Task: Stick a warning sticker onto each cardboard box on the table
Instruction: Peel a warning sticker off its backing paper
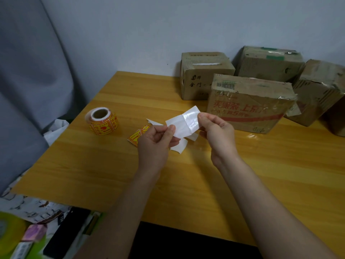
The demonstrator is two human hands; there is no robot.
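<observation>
While hands hold paper, sticker roll (103,121) left, boxes (248,103) behind

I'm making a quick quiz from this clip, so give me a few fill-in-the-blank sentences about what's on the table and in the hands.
1. Both hands, left hand and right hand, pinch a glossy white strip of ____ paper.
2. The yellow-and-red roll of warning stickers stands on the wooden table to the ____ of the hands.
3. The brown cardboard box with red lettering bears a ____ near its top edge.

Missing words: backing; left; barcode
</observation>
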